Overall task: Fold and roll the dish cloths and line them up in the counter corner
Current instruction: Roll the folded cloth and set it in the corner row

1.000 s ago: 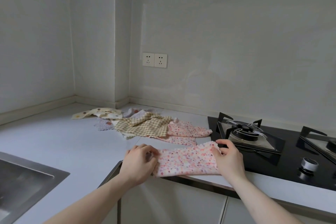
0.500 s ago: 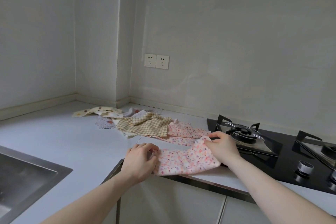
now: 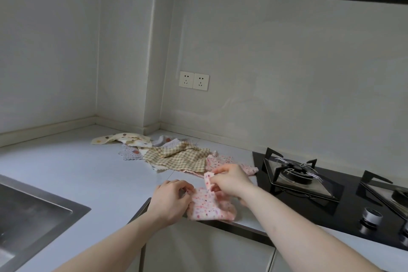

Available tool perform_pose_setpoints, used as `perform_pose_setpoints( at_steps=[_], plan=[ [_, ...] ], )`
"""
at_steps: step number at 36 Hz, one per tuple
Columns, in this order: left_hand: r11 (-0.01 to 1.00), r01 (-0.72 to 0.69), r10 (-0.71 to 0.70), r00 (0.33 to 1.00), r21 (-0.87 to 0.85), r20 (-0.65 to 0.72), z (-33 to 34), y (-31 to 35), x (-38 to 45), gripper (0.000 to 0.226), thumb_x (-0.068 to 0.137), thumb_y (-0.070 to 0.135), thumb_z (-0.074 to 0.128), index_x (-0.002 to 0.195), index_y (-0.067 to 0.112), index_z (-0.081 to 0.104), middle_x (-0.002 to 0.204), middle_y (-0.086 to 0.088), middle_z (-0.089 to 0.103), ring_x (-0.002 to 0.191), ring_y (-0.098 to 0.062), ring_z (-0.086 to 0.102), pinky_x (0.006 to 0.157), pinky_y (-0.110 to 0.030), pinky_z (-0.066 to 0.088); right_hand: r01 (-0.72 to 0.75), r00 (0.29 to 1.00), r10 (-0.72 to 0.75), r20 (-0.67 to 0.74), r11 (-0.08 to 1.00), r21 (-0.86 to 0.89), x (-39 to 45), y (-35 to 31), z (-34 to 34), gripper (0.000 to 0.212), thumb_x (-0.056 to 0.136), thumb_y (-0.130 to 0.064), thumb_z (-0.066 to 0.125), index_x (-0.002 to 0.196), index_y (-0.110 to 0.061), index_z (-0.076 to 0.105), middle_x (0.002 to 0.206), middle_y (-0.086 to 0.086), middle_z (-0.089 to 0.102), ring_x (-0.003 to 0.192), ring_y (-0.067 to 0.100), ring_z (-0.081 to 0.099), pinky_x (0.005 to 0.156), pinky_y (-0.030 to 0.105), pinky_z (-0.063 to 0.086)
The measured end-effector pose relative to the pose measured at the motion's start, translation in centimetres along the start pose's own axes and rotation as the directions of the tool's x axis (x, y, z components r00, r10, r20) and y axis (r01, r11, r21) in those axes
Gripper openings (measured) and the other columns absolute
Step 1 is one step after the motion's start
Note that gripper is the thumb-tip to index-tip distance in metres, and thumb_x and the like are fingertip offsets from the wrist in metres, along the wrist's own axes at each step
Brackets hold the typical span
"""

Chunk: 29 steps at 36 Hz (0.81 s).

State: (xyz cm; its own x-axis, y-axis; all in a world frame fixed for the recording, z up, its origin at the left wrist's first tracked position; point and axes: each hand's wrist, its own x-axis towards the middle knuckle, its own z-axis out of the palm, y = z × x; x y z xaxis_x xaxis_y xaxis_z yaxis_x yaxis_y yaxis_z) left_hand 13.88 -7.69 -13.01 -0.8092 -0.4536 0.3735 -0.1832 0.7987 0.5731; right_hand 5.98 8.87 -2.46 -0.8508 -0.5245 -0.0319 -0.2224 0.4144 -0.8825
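Early stage: both hands, the left hand point(image 3: 171, 200) and right hand point(image 3: 229, 181), pinch the pink floral dish cloth point(image 3: 208, 206) mid-fold at the desk point(image 3: 77, 174) front edge, while the remaining cloths point(image 3: 176, 157) lie loose, none rolled or lined up in the corner.

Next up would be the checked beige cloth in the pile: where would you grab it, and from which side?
Probably the checked beige cloth by its near edge, from the counter front. It lies uppermost, overlapping the pink cloth beside it, so that edge looks free to pinch.

Pink floral cloth point(image 3: 207, 206), beige gingham cloth point(image 3: 176, 158), cream dotted cloth point(image 3: 119, 138)
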Motion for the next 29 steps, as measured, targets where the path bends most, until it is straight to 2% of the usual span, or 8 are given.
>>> perform_pose_setpoints(
  at_steps=[2,6,9,12,15,20,25,29],
  plan=[
    [1.000,0.010,-0.010,1.000,-0.009,0.013,-0.2,0.1,0.0,0.025,0.093,0.036,0.051,0.109,0.042,0.069,0.107,0.023,0.067,0.108,-0.008,0.054,0.098,-0.031,0.039,-0.014,0.998,0.012,0.056,0.999,0.034,-0.3,0.1,1.1,0.019,0.089,0.001,0.063,0.101,-0.013,0.067,0.088,0.019,0.074,0.063,0.020,0.073,0.061,0.034,0.063],
    [0.998,0.028,-0.026,0.999,-0.051,0.037,-0.9,0.5,-0.2,0.042,0.079,0.035,0.040,0.107,0.037,0.070,0.108,0.020,0.070,0.109,-0.012,0.057,0.099,-0.035,0.043,0.029,0.995,-0.025,0.096,0.999,-0.038,-0.2,0.5,2.1,0.022,0.086,-0.013,0.070,0.107,-0.017,0.066,0.086,0.012,0.076,0.074,0.023,0.077,0.066,0.033,0.064],
    [0.981,0.085,-0.078,0.996,-0.172,0.050,-1.1,0.3,-0.1,0.046,0.077,0.031,0.035,0.105,0.034,0.071,0.104,0.018,0.072,0.103,-0.012,0.063,0.097,-0.038,0.051,0.103,0.995,-0.103,0.003,0.991,-0.082,0.4,1.4,1.3,0.014,0.088,-0.019,0.068,0.102,-0.020,0.068,0.091,0.002,0.074,0.069,0.015,0.075,0.059,0.028,0.059],
    [0.959,0.133,-0.122,0.991,-0.252,0.062,-1.2,0.4,0.0,0.040,0.084,0.037,0.035,0.101,0.034,0.071,0.093,0.017,0.070,0.097,-0.013,0.066,0.094,-0.039,0.053,0.145,0.974,-0.179,-0.137,0.963,-0.227,1.6,3.3,-0.2,0.009,0.089,-0.028,0.069,0.098,-0.028,0.066,0.094,-0.011,0.069,0.083,0.008,0.068,0.076,0.026,0.055],
    [0.972,0.123,-0.117,0.992,-0.202,0.041,-1.2,0.8,0.1,0.030,0.096,0.049,0.042,0.097,0.034,0.068,0.089,0.016,0.070,0.093,-0.009,0.063,0.092,-0.037,0.051,0.097,0.977,-0.139,-0.162,0.966,-0.240,2.2,5.7,-0.8,0.017,0.088,-0.039,0.071,0.101,-0.031,0.063,0.097,-0.015,0.066,0.089,0.001,0.062,0.078,0.023,0.050],
    [0.988,0.128,-0.121,0.989,-0.081,0.080,-1.1,1.3,0.5,0.037,0.082,0.049,0.058,0.118,0.041,0.062,0.108,0.023,0.066,0.106,-0.005,0.059,0.101,-0.031,0.047,0.089,0.972,-0.133,-0.192,0.971,-0.221,1.9,7.8,0.4,0.030,0.088,-0.060,0.063,0.102,-0.035,0.063,0.095,-0.021,0.067,0.087,-0.002,0.060,0.070,0.022,0.045],
    [0.971,0.161,-0.137,0.981,-0.179,0.139,-1.1,1.0,1.3,0.034,0.076,0.046,0.063,0.110,0.044,0.061,0.094,0.019,0.067,0.093,0.003,0.063,0.100,-0.034,0.049,0.094,0.980,-0.126,-0.155,0.976,-0.199,3.0,7.7,0.6,0.031,0.084,-0.064,0.061,0.101,-0.038,0.062,0.092,-0.025,0.067,0.088,-0.001,0.061,0.084,0.031,0.051],
    [0.952,0.117,-0.093,0.991,-0.281,0.097,-0.8,0.6,1.4,0.025,0.082,0.047,0.068,0.107,0.042,0.065,0.095,0.015,0.068,0.082,0.000,0.066,0.083,-0.031,0.058,0.139,0.986,-0.146,-0.078,0.987,-0.081,3.3,8.5,0.3,0.031,0.076,-0.051,0.077,0.101,-0.039,0.064,0.088,-0.016,0.074,0.086,0.003,0.069,0.087,0.036,0.056]
  ],
)
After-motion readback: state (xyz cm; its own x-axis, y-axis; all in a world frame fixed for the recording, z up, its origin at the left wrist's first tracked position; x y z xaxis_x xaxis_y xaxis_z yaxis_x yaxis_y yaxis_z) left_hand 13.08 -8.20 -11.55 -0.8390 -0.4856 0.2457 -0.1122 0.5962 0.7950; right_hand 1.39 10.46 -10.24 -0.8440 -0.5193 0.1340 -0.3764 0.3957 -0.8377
